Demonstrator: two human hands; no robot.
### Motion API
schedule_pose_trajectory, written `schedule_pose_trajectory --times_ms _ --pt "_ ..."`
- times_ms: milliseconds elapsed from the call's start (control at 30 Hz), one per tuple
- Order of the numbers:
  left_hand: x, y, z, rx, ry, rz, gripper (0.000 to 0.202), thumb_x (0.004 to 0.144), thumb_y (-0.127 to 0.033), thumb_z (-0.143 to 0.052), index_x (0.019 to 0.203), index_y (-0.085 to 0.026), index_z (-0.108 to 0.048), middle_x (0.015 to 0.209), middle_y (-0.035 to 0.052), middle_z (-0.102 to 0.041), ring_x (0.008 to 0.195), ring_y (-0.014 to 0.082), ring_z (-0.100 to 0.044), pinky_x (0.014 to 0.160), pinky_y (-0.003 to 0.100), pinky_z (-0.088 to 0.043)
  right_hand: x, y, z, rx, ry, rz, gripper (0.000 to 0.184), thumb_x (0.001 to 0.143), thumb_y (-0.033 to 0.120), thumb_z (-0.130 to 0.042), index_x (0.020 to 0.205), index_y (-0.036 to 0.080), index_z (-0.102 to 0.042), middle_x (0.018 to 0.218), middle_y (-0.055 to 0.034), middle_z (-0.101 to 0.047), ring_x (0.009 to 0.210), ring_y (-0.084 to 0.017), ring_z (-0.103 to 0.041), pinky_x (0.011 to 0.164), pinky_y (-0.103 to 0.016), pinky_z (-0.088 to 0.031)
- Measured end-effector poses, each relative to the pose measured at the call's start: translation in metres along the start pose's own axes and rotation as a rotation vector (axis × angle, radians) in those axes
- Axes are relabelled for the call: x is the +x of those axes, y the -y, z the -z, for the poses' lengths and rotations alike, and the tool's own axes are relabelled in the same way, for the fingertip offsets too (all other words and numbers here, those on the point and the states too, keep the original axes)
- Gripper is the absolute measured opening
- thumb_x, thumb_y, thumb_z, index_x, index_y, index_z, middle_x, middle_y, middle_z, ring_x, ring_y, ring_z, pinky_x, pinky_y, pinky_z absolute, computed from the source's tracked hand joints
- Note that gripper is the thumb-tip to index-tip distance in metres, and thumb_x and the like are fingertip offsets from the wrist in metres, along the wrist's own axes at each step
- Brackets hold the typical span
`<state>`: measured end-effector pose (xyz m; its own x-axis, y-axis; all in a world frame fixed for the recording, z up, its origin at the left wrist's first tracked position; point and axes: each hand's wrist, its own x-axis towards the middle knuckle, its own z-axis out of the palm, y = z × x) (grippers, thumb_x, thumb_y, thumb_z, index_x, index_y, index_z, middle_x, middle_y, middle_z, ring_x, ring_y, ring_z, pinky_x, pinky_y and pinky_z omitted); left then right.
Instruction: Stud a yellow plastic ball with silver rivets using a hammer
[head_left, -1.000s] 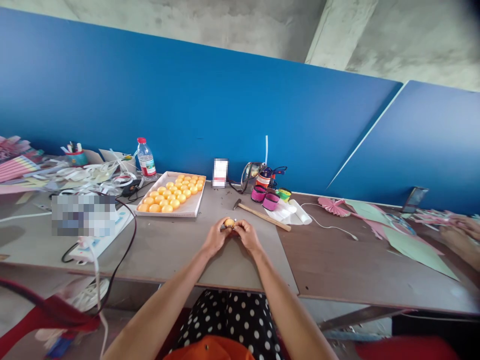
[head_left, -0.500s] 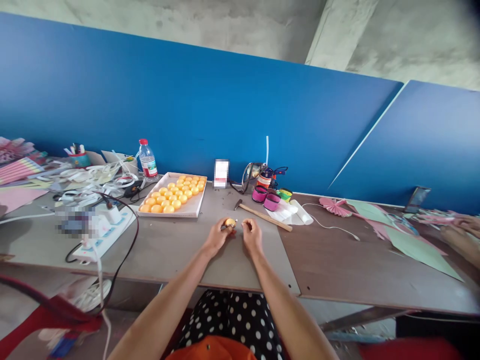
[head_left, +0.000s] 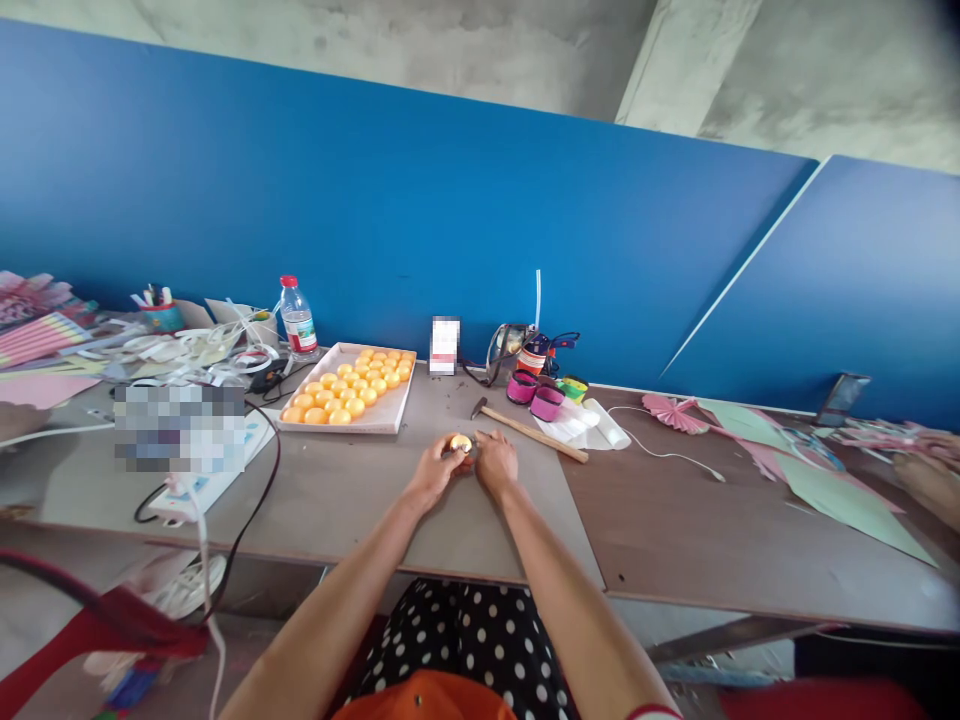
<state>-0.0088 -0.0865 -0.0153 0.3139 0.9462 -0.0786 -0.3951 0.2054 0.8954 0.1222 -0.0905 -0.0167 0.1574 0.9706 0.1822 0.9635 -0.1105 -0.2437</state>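
My left hand [head_left: 439, 472] grips a small yellow-orange ball [head_left: 460, 441], like a ping-pong ball, between thumb and fingers. Part of its surface looks pale or shiny, with a dark mark too small to make out. Close against its right side is my right hand [head_left: 496, 463], fingers curled and bunched together; whatever they pinch, if anything, is hidden. Beyond my hands to the left, a shallow white tray [head_left: 400, 405] carries rows of similar orange balls [head_left: 345, 395]. A hammer [head_left: 532, 432] with a wooden handle lies just past my right hand.
Pink and green bands [head_left: 547, 402] sit beside a white roll [head_left: 607, 424]. To the left are a power strip [head_left: 217, 490], tangled white strips and a bottle [head_left: 298, 325]. Pink and green paper [head_left: 847, 505] lies right, near another person's hand [head_left: 926, 487]. A blue partition [head_left: 450, 200] stands behind.
My right hand has moved left, closer to the ball, and turned so its back faces up more. The ball looks slightly turned in my left hand. The view shifted slightly.
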Motion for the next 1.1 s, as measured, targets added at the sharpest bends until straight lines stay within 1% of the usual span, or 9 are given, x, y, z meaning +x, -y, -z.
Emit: schedule_pose_trajectory --times_ms 100,200,267,433,600,700,900,1000,1100 --pt "0.002 0.003 0.002 -0.011 0.020 -0.007 0.039 0.061 -0.023 -0.071 0.097 -0.015 -0.058 0.091 0.0055 -0.062 0.066 0.0133 -0.061 0.071 0.031 -0.050 0.005 0.000 0.000 0.061 -0.020 0.010 0.025 0.085 0.025 -0.038 0.091 0.026 -0.062 0.093 -0.0058 -0.056 0.083 -0.017 -0.052 0.071 -0.027 -0.033" --pt "0.003 0.004 0.003 -0.003 0.030 -0.026 0.036 0.062 -0.023 -0.070 0.095 -0.014 -0.058 0.091 0.0059 -0.062 0.066 0.0138 -0.061 0.070 0.032 -0.049 0.005 0.001 0.000 0.237 -0.075 -0.017 0.023 0.083 0.024 -0.039 0.082 0.022 -0.062 0.089 -0.0072 -0.058 0.080 -0.017 -0.053 0.073 -0.028 -0.034" --pt "0.002 0.003 0.002 0.011 0.031 -0.030 0.036 0.063 -0.024 -0.070 0.095 -0.014 -0.058 0.091 0.0064 -0.062 0.067 0.0145 -0.061 0.070 0.032 -0.050 0.004 -0.001 -0.001 0.323 -0.111 -0.037 0.025 0.084 0.024 -0.037 0.082 0.020 -0.061 0.088 -0.0070 -0.059 0.079 -0.017 -0.053 0.074 -0.028 -0.035" --pt "-0.001 0.000 0.000 0.015 0.014 -0.005 0.040 0.063 -0.025 -0.071 0.098 -0.014 -0.057 0.091 0.0072 -0.062 0.066 0.0147 -0.061 0.068 0.032 -0.050 -0.001 -0.010 0.000 0.740 -0.236 -0.044 0.022 0.078 0.028 -0.040 0.082 0.021 -0.060 0.086 -0.0033 -0.062 0.080 -0.017 -0.054 0.076 -0.028 -0.038" --pt "-0.002 -0.002 -0.002 0.004 0.001 0.011 0.040 0.062 -0.024 -0.071 0.098 -0.014 -0.057 0.092 0.0075 -0.063 0.066 0.0151 -0.061 0.069 0.033 -0.051 -0.007 -0.008 0.004 1.016 -0.181 -0.081 0.021 0.072 0.034 -0.047 0.081 0.020 -0.060 0.068 0.0002 -0.061 0.062 -0.015 -0.053 0.062 -0.026 -0.042" --pt "-0.003 -0.003 -0.002 0.007 0.022 0.005 0.037 0.063 -0.024 -0.070 0.096 -0.014 -0.058 0.087 0.0062 -0.063 0.066 0.0151 -0.061 0.068 0.032 -0.051 -0.011 0.000 0.007 1.195 -0.149 -0.086 0.019 0.069 0.034 -0.050 0.078 0.020 -0.059 0.064 0.0014 -0.059 0.060 -0.014 -0.052 0.062 -0.026 -0.042" --pt "-0.004 -0.006 -0.002 -0.006 0.030 0.018 0.038 0.061 -0.024 -0.071 0.095 -0.014 -0.057 0.084 0.0051 -0.062 0.066 0.0142 -0.060 0.067 0.029 -0.050 -0.012 0.002 0.008 1.230 -0.165 -0.056 0.012 0.068 0.031 -0.053 0.073 0.020 -0.057 0.061 0.0033 -0.053 0.056 -0.011 -0.045 0.056 -0.024 -0.037" --pt "-0.004 -0.005 -0.001 -0.010 0.035 0.019 0.038 0.062 -0.025 -0.071 0.096 -0.014 -0.058 0.086 0.0059 -0.062 0.067 0.0140 -0.060 0.068 0.030 -0.049 -0.011 -0.001 0.005 1.352 -0.154 -0.030 0.011 0.067 0.029 -0.055 0.074 0.019 -0.056 0.060 0.0039 -0.052 0.057 -0.011 -0.046 0.058 -0.024 -0.038" --pt "-0.004 -0.005 0.001 -0.017 0.043 0.016 0.038 0.063 -0.024 -0.070 0.097 -0.013 -0.058 0.086 0.0064 -0.063 0.068 0.0143 -0.061 0.071 0.031 -0.049 -0.010 -0.003 0.003 1.497 -0.092 -0.002 0.013 0.067 0.028 -0.058 0.076 0.019 -0.057 0.066 0.0024 -0.055 0.060 -0.011 -0.050 0.062 -0.026 -0.041"
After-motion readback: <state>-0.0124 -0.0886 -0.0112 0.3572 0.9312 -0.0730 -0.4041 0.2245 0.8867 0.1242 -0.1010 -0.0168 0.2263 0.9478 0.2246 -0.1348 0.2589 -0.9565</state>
